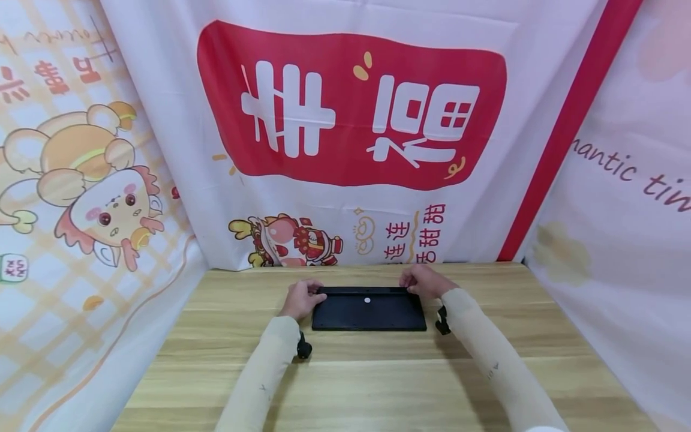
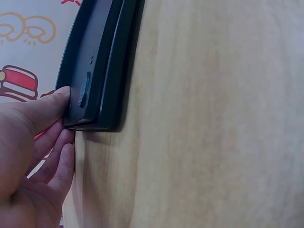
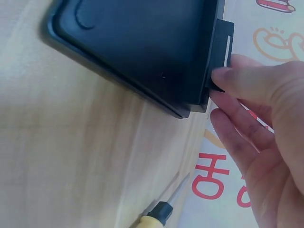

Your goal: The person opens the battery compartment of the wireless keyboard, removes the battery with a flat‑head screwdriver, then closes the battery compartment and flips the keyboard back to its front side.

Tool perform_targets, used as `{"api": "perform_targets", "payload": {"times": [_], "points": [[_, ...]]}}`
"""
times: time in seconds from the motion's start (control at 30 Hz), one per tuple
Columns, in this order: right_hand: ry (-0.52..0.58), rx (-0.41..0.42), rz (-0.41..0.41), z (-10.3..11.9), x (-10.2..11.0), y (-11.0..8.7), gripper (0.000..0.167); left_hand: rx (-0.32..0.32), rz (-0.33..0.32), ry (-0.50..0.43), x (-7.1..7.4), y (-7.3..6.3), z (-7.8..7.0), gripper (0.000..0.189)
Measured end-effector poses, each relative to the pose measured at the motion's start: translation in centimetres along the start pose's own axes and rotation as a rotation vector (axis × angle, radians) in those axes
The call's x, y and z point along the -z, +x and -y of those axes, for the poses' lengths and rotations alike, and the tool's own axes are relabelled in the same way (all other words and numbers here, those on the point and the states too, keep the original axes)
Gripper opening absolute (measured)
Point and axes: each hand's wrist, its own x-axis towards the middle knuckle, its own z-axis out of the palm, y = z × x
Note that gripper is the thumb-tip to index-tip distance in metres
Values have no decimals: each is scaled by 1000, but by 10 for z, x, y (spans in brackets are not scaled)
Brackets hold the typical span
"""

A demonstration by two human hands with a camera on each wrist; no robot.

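A black keyboard (image 1: 369,315) lies face down on the wooden table, its thicker raised edge on the far side. My left hand (image 1: 302,298) grips its far left corner; in the left wrist view the thumb presses the edge beside a small ribbed switch (image 2: 84,90) and the fingers sit below. At the far right corner my right hand (image 1: 427,282) pinches a small flat black cover (image 3: 221,50) with a narrow slot, between thumb and fingers. That cover stands out from the keyboard's raised edge. Part of it is hidden behind the thumb.
A screwdriver (image 3: 159,213) with a yellow and black handle lies on the table near the right hand, visible in the right wrist view. Printed cloth (image 1: 345,198) hangs right behind the wooden table (image 1: 356,384), with more cloth on both sides.
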Motion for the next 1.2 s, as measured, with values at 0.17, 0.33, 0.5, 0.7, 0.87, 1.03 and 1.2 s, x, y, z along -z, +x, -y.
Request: {"api": "perform_targets", "payload": {"times": [0.17,0.33,0.5,0.7,0.87,1.03,1.2], "points": [[18,4,-50,-2,0,-5,23,-9,-2,7,1,1,1,25],[16,6,-93,-1,8,-10,25,-12,-2,1,0,1,2,27],[-70,33,-144,1,23,-10,24,-25,-7,9,0,4,6,27],[-79,8,-130,3,33,-6,24,-34,-1,3,-1,3,8,28],[-83,-24,-115,9,34,2,24,-34,-18,-7,2,2,10,28],[-65,-71,-94,4,28,8,23,-51,-23,1,1,2,8,27],[-47,-87,-84,-4,17,14,22,-50,-23,-5,-1,1,6,25]]}}
